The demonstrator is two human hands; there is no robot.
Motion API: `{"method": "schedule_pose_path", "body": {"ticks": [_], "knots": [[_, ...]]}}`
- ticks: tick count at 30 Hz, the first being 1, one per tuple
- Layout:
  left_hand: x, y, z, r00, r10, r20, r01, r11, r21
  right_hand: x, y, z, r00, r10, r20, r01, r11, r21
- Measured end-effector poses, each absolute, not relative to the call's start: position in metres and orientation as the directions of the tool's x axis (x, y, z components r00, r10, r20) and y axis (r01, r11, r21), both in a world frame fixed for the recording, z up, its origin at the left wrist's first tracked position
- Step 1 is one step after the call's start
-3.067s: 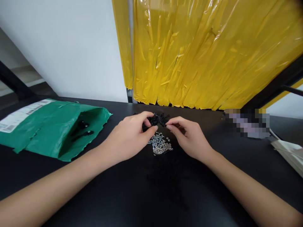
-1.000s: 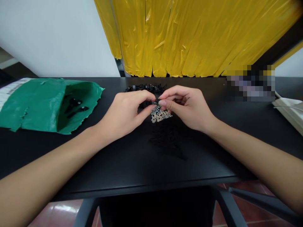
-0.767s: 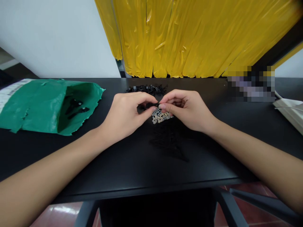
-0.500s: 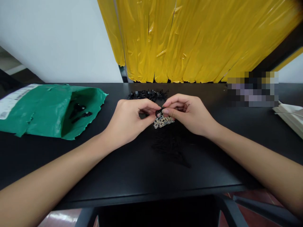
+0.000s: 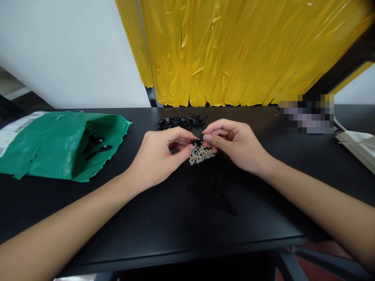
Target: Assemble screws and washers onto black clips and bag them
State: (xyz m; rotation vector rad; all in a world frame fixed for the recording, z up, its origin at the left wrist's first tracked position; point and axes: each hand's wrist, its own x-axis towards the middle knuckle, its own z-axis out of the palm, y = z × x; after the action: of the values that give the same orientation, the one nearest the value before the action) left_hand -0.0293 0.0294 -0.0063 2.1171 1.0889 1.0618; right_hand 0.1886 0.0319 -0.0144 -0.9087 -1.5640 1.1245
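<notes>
My left hand [image 5: 166,150] pinches a small black plastic part [image 5: 197,142] between thumb and fingers. Just to its right, my right hand [image 5: 231,141] has its thumb and index fingertip pressed together close to that part; whatever they pinch is too small to make out. Below the fingertips lies a cluster of small metal nuts [image 5: 202,155], partly covered by the hands. A heap of small black plastic parts [image 5: 181,122] spreads behind my left hand. Nearer to me, a dark pile of thin black pieces [image 5: 211,189] blends into the black tabletop [image 5: 164,230].
On the left lies a green plastic mailing bag [image 5: 52,146], its mouth facing right, with black pieces [image 5: 95,144] inside. A white object with a cable [image 5: 356,142] sits at the right edge. Yellow plastic sheeting [image 5: 234,54] hangs behind the table. A pixelated patch hides something at the back right.
My fingertips have drawn slightly apart, and the black part now sits in my left hand. More of the nuts shows. The whole view has shifted slightly.
</notes>
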Motion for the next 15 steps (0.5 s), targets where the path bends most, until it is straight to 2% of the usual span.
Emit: {"method": "schedule_pose_path", "body": {"ticks": [5, 10, 15], "knots": [[-0.0276, 0.0321, -0.0043, 0.326, 0.882, 0.341, 0.323, -0.443, 0.836, 0.1892, 0.031, -0.0132, -0.238, 0.931, 0.276, 0.006, 0.285, -0.959], [-0.0276, 0.0353, -0.004, 0.315, 0.906, 0.282, 0.221, -0.359, 0.907, 0.1886, 0.0294, -0.0134, -0.255, 0.929, 0.27, 0.05, 0.291, -0.955], [-0.0264, 0.0353, -0.0047, 0.327, 0.917, 0.23, 0.104, -0.277, 0.955, 0.1891, 0.0309, -0.0136, -0.264, 0.915, 0.304, 0.005, 0.316, -0.949]]}}
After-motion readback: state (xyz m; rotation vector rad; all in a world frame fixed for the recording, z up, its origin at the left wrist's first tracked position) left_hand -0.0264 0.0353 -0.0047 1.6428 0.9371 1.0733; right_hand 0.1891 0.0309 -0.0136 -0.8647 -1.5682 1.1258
